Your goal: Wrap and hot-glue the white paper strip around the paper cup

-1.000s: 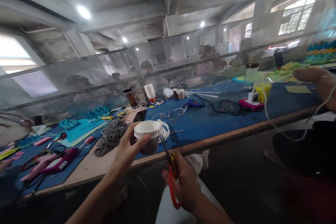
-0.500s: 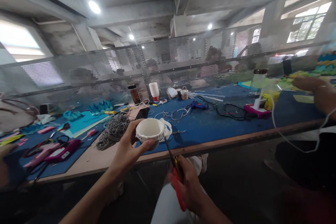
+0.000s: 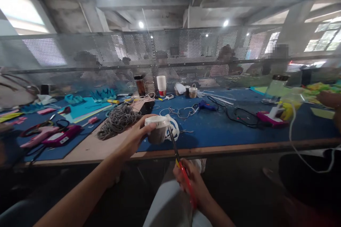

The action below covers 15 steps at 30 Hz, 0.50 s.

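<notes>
One small round cup [image 3: 157, 134] with grey-brown sides and a white rim is held over the front edge of the blue-topped bench [image 3: 226, 131]; white ribbon [image 3: 174, 129] loops off its right side. The left hand [image 3: 144, 129] reaches in from lower left, gripping it, thumb at the rim. The right hand [image 3: 190, 177], below that edge, grips one pair of red-handled scissors [image 3: 183, 172], blades upward by the ribbon. One grey yarn heap [image 3: 119, 120] lies left.

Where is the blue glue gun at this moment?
In the head view, the blue glue gun lies on the blue mat, a little right of the middle, between the stack of paper cups and the coiled black cable.
</notes>
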Each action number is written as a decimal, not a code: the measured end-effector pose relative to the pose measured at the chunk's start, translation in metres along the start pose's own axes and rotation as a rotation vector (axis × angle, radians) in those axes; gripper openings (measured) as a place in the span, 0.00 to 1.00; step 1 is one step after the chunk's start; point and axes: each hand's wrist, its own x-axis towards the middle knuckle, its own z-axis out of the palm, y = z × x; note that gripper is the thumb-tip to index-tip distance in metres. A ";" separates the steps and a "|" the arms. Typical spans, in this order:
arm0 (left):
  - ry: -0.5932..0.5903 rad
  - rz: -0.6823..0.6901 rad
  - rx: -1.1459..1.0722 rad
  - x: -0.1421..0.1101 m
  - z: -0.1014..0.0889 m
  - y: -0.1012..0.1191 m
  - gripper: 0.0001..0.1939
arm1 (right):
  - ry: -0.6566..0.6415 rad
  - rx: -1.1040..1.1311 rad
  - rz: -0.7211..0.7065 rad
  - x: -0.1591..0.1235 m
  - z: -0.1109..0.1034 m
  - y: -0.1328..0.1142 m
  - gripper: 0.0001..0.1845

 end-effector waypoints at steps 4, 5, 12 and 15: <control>-0.002 -0.089 -0.087 0.012 -0.012 -0.008 0.22 | -0.117 0.115 0.109 -0.008 -0.010 -0.012 0.31; -0.033 -0.109 -0.111 0.014 -0.014 -0.008 0.21 | -0.123 0.113 0.102 -0.010 -0.013 -0.018 0.29; -0.181 -0.221 -0.252 0.025 -0.015 -0.009 0.16 | 0.154 -0.080 -0.083 0.037 -0.032 -0.068 0.16; -0.255 -0.261 -0.335 0.028 -0.014 -0.007 0.16 | 0.182 -0.112 -0.202 0.078 -0.038 -0.076 0.16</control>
